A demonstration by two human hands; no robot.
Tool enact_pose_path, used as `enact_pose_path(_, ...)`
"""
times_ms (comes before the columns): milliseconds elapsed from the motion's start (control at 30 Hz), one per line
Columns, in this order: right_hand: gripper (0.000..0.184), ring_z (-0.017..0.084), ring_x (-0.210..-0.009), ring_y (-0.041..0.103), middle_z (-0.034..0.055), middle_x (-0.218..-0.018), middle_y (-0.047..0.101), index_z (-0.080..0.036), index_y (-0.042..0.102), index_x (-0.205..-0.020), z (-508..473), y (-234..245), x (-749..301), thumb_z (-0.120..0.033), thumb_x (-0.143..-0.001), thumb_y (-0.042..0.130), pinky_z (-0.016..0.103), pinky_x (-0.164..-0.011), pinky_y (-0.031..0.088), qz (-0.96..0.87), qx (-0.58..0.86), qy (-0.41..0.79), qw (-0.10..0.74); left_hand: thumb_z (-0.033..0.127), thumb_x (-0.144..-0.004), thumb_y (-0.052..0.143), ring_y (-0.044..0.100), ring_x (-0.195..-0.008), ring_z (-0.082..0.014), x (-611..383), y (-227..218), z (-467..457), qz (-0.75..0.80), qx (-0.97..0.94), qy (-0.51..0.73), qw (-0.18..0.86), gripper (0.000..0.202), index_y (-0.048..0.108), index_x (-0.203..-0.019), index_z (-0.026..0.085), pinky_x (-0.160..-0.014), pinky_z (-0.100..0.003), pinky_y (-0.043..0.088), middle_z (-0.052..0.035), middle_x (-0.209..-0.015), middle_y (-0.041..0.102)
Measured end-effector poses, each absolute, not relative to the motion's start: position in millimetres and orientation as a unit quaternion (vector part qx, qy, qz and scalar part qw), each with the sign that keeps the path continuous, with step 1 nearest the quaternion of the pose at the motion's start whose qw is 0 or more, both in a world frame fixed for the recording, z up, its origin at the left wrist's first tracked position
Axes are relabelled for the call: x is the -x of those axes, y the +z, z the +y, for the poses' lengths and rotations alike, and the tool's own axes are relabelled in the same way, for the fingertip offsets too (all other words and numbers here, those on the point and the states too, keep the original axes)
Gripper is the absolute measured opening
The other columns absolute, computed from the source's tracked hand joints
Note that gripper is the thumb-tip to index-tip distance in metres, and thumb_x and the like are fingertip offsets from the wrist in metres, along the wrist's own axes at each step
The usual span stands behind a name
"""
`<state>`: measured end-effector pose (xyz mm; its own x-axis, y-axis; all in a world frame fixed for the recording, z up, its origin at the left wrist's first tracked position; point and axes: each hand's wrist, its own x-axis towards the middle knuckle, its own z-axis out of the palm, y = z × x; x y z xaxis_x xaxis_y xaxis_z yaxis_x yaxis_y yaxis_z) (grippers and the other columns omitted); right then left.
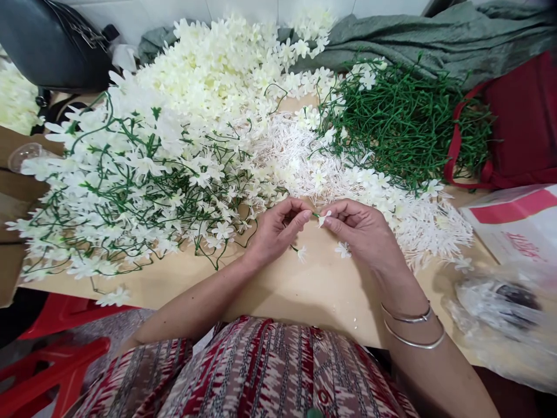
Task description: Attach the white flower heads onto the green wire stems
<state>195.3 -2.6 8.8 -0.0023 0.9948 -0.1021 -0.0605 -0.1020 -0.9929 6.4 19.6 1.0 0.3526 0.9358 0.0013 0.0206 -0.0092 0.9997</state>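
One small white flower (322, 219) is held over the table (322, 290), btwn L hand (281, 229) and R hand (361, 229). L is nearly closed, thumb + finger pinching its green stem (315, 215); R, curled too, pinches the petals. Past them I see thin white bits (291, 154), a big flower pile (145, 168) to the L, green twigs (391, 125) R, by a red bag (522, 125).

On the worktop (296, 290), flowers (143, 168) are lying at the left and stems (404, 122) at the right. Behind the flowers, blossoms (217, 64) are forming a heap. Filaments (426, 232) are spreading between flowers and stems, also before the stems. A cloth (413, 35) is lying behind the stems, a bag (522, 116) is resting at their right, and plastic (491, 307) is lying well before the bag.
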Motion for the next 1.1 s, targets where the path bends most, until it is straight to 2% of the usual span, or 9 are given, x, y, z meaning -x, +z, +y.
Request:
enact_pose_path(267,0.021,0.013,-0.064,0.059,-0.0014,-0.072,0.070,-0.024,0.074,-0.079,-3,13,-202,-0.036,-0.072,0.090,0.029,-0.061,0.050,-0.456,0.506,0.580,0.448,0.052,-0.096,0.069,0.052,-0.060,-0.0074,-5,3,21,0.382,-0.617,0.380,0.574,0.034,0.067,-0.096,0.018,-0.052,-0.019,0.047,-0.0002,-0.079,0.062)
enact_pose_path(467,0.022,0.012,-0.060,0.058,-0.0028,-0.067,0.066,-0.024,0.072,-0.077,-3,17,-205,-0.038,-0.074,0.089,0.029,-0.059,0.049,-0.451,0.496,0.606,0.428,0.057,-0.093,0.071,0.065,-0.066,-0.0094,-6,5,24,0.357,-0.603,0.354,0.620,0.040,0.066,-0.093,0.017,-0.063,-0.022,0.053,-0.0008,-0.074,0.067)
enact_pose_path(633,0.026,0.013,-0.061,0.062,-0.0028,-0.066,0.068,-0.024,0.071,-0.074,-4,17,-200,-0.041,-0.071,0.091,0.029,-0.060,0.052,-0.440,0.506,0.606,0.427,0.062,-0.090,0.072,0.072,-0.071,-0.0118,-6,3,24,0.352,-0.583,0.351,0.643,0.046,0.065,-0.092,0.017,-0.069,-0.024,0.058,-0.0029,-0.079,0.073)
enact_pose_path(900,0.034,0.016,-0.065,0.069,-0.0011,-0.069,0.073,-0.025,0.070,-0.073,-2,19,-192,-0.054,-0.074,0.088,0.033,-0.068,0.060,-0.431,0.489,0.620,0.437,0.059,-0.094,0.069,0.075,-0.075,-0.0146,-2,1,23,0.359,-0.596,0.342,0.631,0.040,0.065,-0.094,0.019,-0.074,-0.028,0.059,-0.0042,-0.081,0.078)
enact_pose_path(1100,0.031,0.014,-0.063,0.068,-0.0008,-0.068,0.074,-0.025,0.070,-0.074,2,16,-187,-0.049,-0.072,0.090,0.031,-0.066,0.059,-0.415,0.496,0.615,0.451,0.053,-0.095,0.070,0.075,-0.074,-0.0135,-3,-2,25,0.363,-0.583,0.356,0.633,0.035,0.065,-0.094,0.018,-0.074,-0.026,0.058,-0.0033,-0.081,0.077)
